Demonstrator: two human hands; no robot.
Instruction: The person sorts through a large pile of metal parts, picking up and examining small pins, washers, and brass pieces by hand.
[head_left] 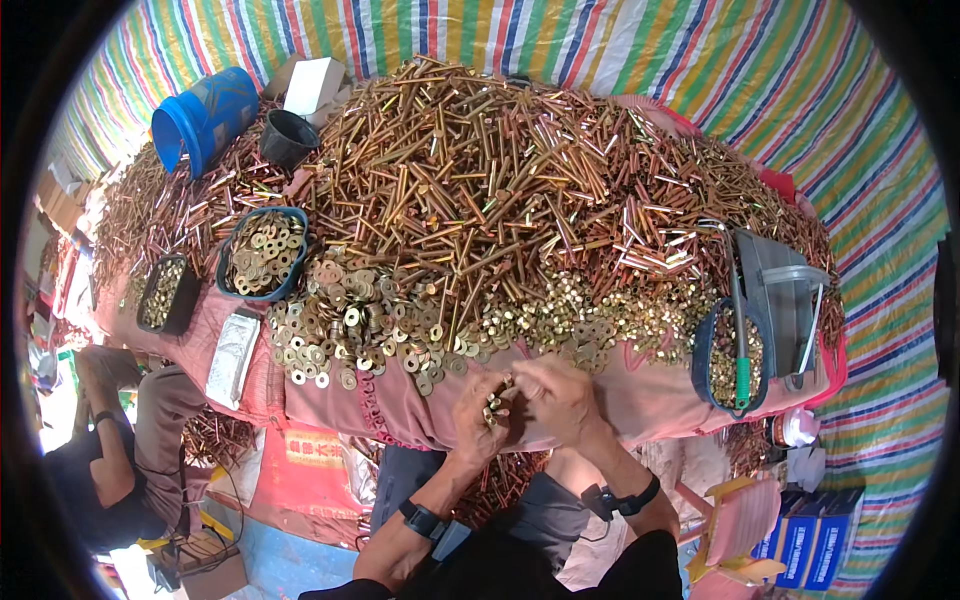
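Note:
My left hand (474, 418) is closed around a small bunch of gold-coloured bolts (492, 405), their ends showing between thumb and fingers. Right beside it, my right hand (562, 400) has its fingers drawn together at the bunch's upper end; it is slightly blurred, and what it pinches is hidden. Both hands are over the near edge of a pink cloth (420, 405). Just beyond them lie loose flat washers (345, 315) to the left and small brassy nuts (600, 315) to the right.
A large heap of long copper-coloured bolts (480, 180) fills the back. Washers fill a blue basin (222, 270); a dark tray (185, 315) holds small parts. A green-handled tool (743, 375) rests across a basin of nuts (707, 365). Another person (115, 450) sits at left.

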